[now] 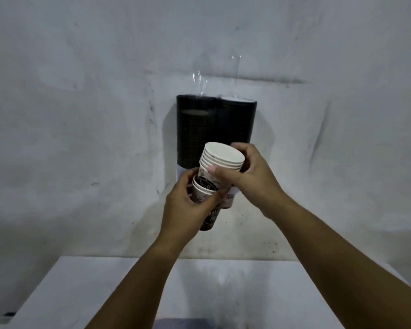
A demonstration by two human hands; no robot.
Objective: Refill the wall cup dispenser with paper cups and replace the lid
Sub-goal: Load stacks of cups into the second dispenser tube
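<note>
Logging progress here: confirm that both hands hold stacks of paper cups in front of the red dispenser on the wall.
Wrong colour. The head view shows the dispenser is black, not red. The rest holds: the left hand and right hand each hold a stack of paper cups in front of it.

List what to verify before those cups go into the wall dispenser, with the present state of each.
1. Right hand grips the upper cup stack: ok.
2. Left hand grips the lower cup stack: ok.
3. The two stacks fully apart: cannot tell.
4. Dispenser top open, lid off: cannot tell.
5. Room left in the left tube: ok, its cups sit below the top.
6. Lid within reach: cannot tell, not seen.
</note>
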